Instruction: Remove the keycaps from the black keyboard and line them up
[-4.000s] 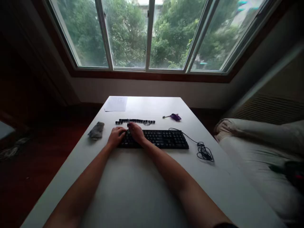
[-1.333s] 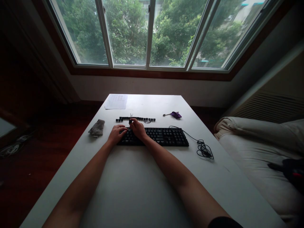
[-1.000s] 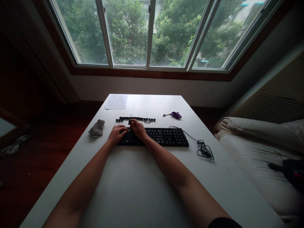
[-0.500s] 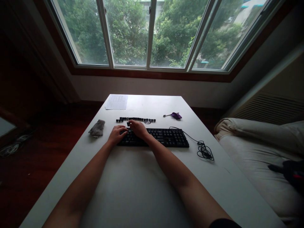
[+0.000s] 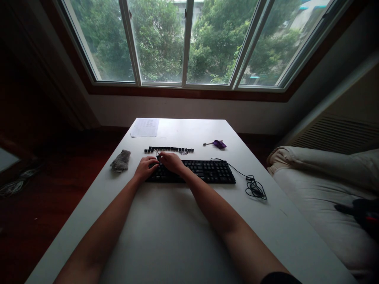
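A black keyboard [image 5: 207,171] lies across the white table in front of me. My left hand [image 5: 145,168] grips its left end, fingers over the back edge and thumb nearer the front. Close beside it, my right hand [image 5: 171,161] is closed on a small keycap puller [image 5: 157,152], whose thin metal wires stick up past the fingertips. Whether a keycap sits in the wires is too small to tell. Behind the keyboard runs a row of loose black keycaps [image 5: 170,149], with a clear round object [image 5: 184,152] by its right part.
A grey cloth [image 5: 120,161] lies to the left, a printed sheet [image 5: 145,127] at the far left corner. A small brush [image 5: 208,144] and a purple item [image 5: 219,144] lie behind on the right. The coiled cable [image 5: 255,189] rests right of the keyboard. A sofa [image 5: 319,193] flanks the table.
My right hand has shifted slightly left, and the puller's wires have moved with it. The left hand stays on the keyboard.
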Available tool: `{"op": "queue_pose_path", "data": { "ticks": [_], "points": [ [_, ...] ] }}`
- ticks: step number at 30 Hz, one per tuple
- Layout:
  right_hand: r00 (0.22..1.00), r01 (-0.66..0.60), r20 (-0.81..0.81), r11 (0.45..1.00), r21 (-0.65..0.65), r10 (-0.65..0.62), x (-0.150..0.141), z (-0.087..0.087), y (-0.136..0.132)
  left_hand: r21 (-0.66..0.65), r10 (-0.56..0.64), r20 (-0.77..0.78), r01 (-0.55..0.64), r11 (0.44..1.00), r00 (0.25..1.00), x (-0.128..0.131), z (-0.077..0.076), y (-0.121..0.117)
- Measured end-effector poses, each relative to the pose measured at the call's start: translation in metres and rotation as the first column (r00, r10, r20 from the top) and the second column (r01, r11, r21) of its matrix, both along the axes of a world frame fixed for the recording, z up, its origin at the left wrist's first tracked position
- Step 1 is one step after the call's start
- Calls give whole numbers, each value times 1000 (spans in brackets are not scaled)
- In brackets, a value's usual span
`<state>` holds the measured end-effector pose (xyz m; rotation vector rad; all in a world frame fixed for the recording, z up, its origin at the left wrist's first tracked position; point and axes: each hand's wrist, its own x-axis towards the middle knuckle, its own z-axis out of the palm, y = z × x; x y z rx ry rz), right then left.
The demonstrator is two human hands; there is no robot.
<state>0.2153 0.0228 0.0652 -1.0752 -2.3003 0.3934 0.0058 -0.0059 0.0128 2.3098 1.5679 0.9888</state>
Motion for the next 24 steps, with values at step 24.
{"op": "queue_pose_path", "data": {
  "ticks": [24],
  "points": [
    [945, -130, -313, 987, -97, 94, 16, -13, 19, 5, 15, 32, -15, 1000, 999, 1, -1, -1]
  ]
}}
